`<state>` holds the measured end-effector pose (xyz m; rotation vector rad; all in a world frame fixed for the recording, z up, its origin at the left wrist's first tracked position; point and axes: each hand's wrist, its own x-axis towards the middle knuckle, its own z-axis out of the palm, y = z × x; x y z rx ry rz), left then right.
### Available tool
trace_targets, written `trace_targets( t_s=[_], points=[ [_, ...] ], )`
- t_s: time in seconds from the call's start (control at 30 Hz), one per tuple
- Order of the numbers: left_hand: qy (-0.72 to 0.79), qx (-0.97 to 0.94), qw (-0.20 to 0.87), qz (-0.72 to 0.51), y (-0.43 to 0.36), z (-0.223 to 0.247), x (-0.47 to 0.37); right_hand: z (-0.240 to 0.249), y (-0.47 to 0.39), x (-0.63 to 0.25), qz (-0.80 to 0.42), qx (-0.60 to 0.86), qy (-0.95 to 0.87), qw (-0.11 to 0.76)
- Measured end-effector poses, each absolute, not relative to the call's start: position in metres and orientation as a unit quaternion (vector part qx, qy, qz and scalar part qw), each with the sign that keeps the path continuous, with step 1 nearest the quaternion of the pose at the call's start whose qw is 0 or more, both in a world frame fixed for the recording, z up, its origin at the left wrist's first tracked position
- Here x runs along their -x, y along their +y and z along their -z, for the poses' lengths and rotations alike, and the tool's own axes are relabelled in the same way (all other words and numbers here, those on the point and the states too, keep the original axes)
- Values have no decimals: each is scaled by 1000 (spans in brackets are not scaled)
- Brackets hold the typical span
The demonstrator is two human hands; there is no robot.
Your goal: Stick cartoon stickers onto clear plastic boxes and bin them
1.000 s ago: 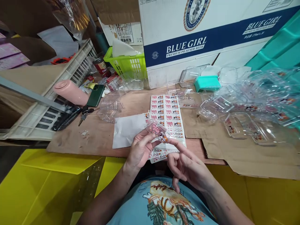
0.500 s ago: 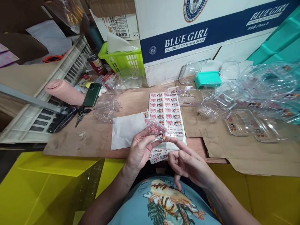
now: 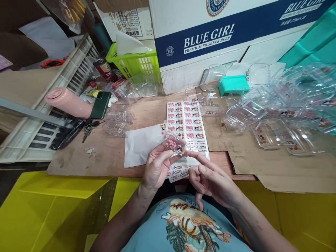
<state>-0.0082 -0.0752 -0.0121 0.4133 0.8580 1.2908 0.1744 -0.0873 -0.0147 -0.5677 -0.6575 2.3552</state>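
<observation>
A small clear plastic box (image 3: 170, 137) with a pink-lettered cat sticker (image 3: 181, 150) on it is pinched between the thumb and fingers of my left hand (image 3: 157, 167). My right hand (image 3: 214, 182) points its index fingertip against the sticker's right end. Its other fingers are loosely bent and apart, and they grip nothing. Just behind the box lie sheets of cat stickers (image 3: 193, 117), partly hidden by my hands. To their left is a blank white sheet (image 3: 141, 147).
Clear plastic boxes (image 3: 286, 94) pile up at the right on cardboard (image 3: 283, 171), around a teal box (image 3: 233, 85). At the left are a pink bottle (image 3: 68, 102), a phone (image 3: 100, 105), keys (image 3: 88, 129) and more clear plastic (image 3: 118, 120). A beer carton (image 3: 210, 42) stands behind.
Both hands and the box keep nearly the same pose, with the right index finger still at the sticker. The view has tilted slightly, shifting the background a little.
</observation>
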Motion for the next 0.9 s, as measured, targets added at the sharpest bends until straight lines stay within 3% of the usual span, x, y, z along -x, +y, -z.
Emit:
trace_targets(
  t_s=[0.9],
  points=[
    [383, -182, 693, -583, -74, 13, 7, 7, -89, -171, -887, 247, -236, 312]
  ],
)
